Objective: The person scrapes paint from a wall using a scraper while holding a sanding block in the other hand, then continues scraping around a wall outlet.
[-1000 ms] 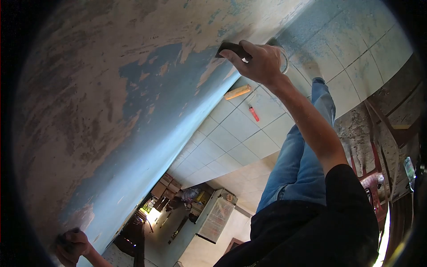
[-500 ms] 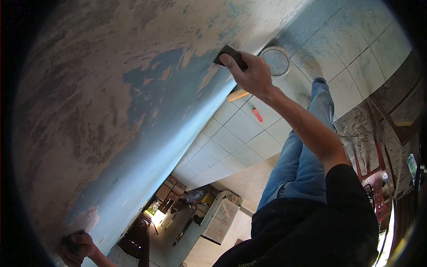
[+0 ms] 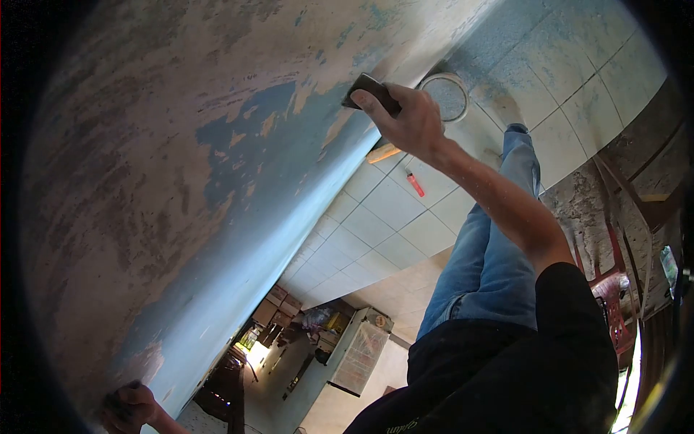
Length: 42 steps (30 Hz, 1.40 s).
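Patches of blue paint and worn, pale plaster cover the wall [image 3: 238,166]. My right hand [image 3: 416,119] is closed round a dark, flat block [image 3: 374,94], with the thumb on its face, and the block lies against the wall. At the lower left, my left hand [image 3: 131,409] is closed at the wall surface around something dark that I cannot make out in the shadow. Beyond my right hand, a round white-rimmed container [image 3: 463,88] stands on the floor by the wall.
On the tiled floor [image 3: 376,249] lie a red tool [image 3: 415,184] and a piece of wood [image 3: 383,152]. A red plastic chair [image 3: 613,296] stands at the right. Boxes [image 3: 278,305] and a glass-topped cabinet [image 3: 359,354] show at the bottom.
My right hand has shifted very slightly to the left with the block. My left hand has moved slightly to the right and down along the wall.
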Motion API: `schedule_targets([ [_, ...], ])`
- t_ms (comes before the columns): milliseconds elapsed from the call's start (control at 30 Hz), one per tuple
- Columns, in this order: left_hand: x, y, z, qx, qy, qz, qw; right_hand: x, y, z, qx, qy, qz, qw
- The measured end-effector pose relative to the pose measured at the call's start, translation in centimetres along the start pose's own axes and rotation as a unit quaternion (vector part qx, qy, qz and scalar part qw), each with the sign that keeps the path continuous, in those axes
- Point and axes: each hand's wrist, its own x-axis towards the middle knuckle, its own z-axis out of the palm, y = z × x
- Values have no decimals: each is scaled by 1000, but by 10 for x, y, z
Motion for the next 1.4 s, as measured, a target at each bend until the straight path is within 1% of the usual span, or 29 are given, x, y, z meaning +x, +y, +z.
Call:
schedule_targets([
  [33,-7,3,2,-36,-3,-48,998,-3,-3,2,55,-36,70,995],
  [67,-12,5,2,-71,-7,-96,993,-3,-3,4,56,-38,70,995],
  [100,-9,3,-2,-70,-10,-95,993,-3,-3,5,72,-27,63,995],
  [167,-1,0,-11,0,-92,8,996,-3,2,7,87,-17,57,994],
  [200,-1,3,-8,0,-93,7,996,1,7,7,26,18,-4,999],
  [233,-1,6,-3,-31,-41,-24,998,4,12,6,-35,51,-65,996],
  [267,-2,8,1,-62,11,-54,997,6,16,5,-35,50,-65,996],
  [333,-12,4,4,-41,16,-28,999,13,15,-3,-114,116,-190,968],
  [367,-18,2,5,-19,21,0,1000,16,14,-7,-115,115,-190,968],
  [433,-27,-7,7,-41,16,-16,999,20,11,-15,-163,114,-258,946],
  [467,-31,-10,7,-61,12,-31,998,19,11,-15,-165,114,-258,945],
  [533,-4,7,0,-74,2,-51,996,15,8,-9,-95,72,-181,976],
  [567,7,12,-2,-88,-10,-69,994,9,6,-2,-94,74,-180,976],
  [633,4,13,3,-74,9,-75,994,-1,2,11,39,-3,2,999],
  [767,14,21,0,-82,20,-84,993,-3,4,12,83,-8,1,997],
  [833,23,30,-3,-102,19,-94,990,3,5,4,-33,45,-87,995],
  [867,24,32,-3,-112,19,-99,988,6,4,-2,-35,44,-86,995],
  [900,21,28,1,-114,19,-99,988,9,2,-9,-84,67,-150,983],
  [933,16,21,9,-100,62,-76,990,12,1,-12,-132,89,-214,964],
  [967,13,18,12,-87,104,-53,989,14,2,-13,-134,89,-214,964],
  [1033,9,16,8,-78,71,-60,993,17,4,-14,-129,90,-244,957],
  [1067,8,15,6,-67,38,-65,995,16,4,-11,-129,92,-245,957],
  [1133,8,13,5,-71,38,-57,995,8,-3,-2,-36,26,-106,993],
  [1167,7,13,4,-74,36,-50,995,3,-7,0,0,-34,-21,999],
  [1200,0,11,4,-73,37,-48,996,1,-9,1,2,-34,-22,999],
  [1267,-17,5,4,-56,-5,-81,995,-2,-12,3,75,-73,39,994],
  [1300,-8,5,-2,-56,-6,-80,995,-3,-11,4,76,-74,39,994],
  [1367,21,10,-13,-25,-106,5,994,-1,-6,2,-16,1,-55,998],
  [1400,21,13,-5,-27,-106,3,994,1,-6,-1,-18,1,-55,998],
])
